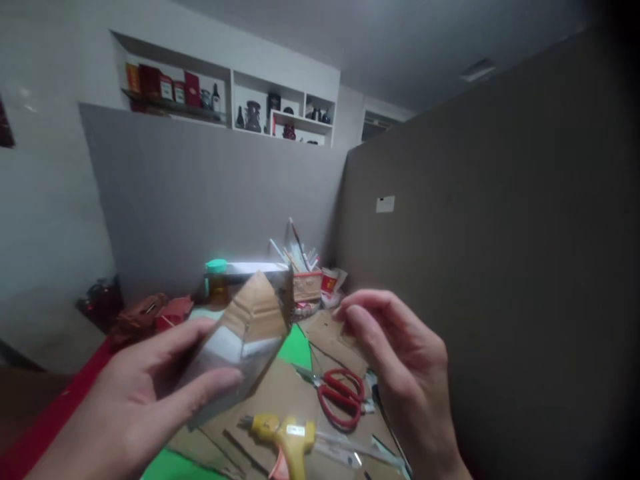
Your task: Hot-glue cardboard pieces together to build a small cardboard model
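My left hand (145,387) is closed round a folded cardboard piece (257,310) with a pointed tip, its lower part grey and white, its upper part bare brown. The point tilts up and away from me. My right hand (400,360) is raised to the right of it, apart from it, with thumb and fingertips pinched together. Whatever lies between those fingertips is too small and blurred to name. Below and between the hands lie red-handled scissors (341,399) and a yellow hot glue gun (285,433) with a clear glue stick at its back.
Cardboard sheets (320,333) and green paper (295,347) cover the table. Behind stand a holder (306,285) with brushes and pens and a jar with a teal lid (216,267). A brown bag (145,317) lies at left. Grey partitions (225,193) enclose the back and right.
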`<move>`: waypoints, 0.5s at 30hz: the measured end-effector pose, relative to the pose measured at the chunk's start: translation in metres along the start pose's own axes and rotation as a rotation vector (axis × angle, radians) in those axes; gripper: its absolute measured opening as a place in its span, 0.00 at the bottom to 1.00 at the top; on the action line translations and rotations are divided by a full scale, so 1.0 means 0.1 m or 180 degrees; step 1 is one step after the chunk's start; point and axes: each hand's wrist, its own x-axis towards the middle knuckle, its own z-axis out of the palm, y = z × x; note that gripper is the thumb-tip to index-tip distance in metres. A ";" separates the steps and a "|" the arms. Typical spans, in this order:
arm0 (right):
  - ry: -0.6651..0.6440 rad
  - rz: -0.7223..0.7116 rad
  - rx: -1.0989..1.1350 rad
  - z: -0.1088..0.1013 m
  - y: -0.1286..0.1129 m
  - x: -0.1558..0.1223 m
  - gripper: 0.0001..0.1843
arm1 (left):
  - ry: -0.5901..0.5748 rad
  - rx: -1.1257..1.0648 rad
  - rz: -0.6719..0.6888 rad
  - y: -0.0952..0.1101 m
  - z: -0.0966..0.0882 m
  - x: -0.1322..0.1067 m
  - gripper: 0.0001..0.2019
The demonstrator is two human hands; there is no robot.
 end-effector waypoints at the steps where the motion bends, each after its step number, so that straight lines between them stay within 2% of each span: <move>1: -0.0107 -0.0116 -0.0036 0.04 -0.03 0.00 0.05 | 0.0012 -0.0059 0.0014 0.02 0.00 0.00 0.22; 4: -0.0267 -0.0341 -0.0038 0.12 -0.11 -0.02 0.06 | 0.0182 -0.0252 0.0214 0.08 -0.04 0.00 0.21; 6: -0.0263 -0.0368 0.0000 0.14 -0.14 -0.04 0.10 | 0.0225 -0.0276 0.0308 0.14 -0.07 0.00 0.20; 10: -0.0316 -0.0406 -0.0036 0.20 -0.10 -0.06 0.19 | -0.0037 -0.0301 0.0393 0.25 -0.03 -0.04 0.13; 13: -0.0586 -0.0538 -0.0111 0.27 -0.05 -0.09 0.18 | -0.0253 -0.0279 0.0294 0.28 0.04 -0.07 0.10; 15: -0.0676 -0.0650 -0.0161 0.30 -0.03 -0.12 0.17 | -0.0254 -0.0348 0.0203 0.27 0.04 -0.07 0.12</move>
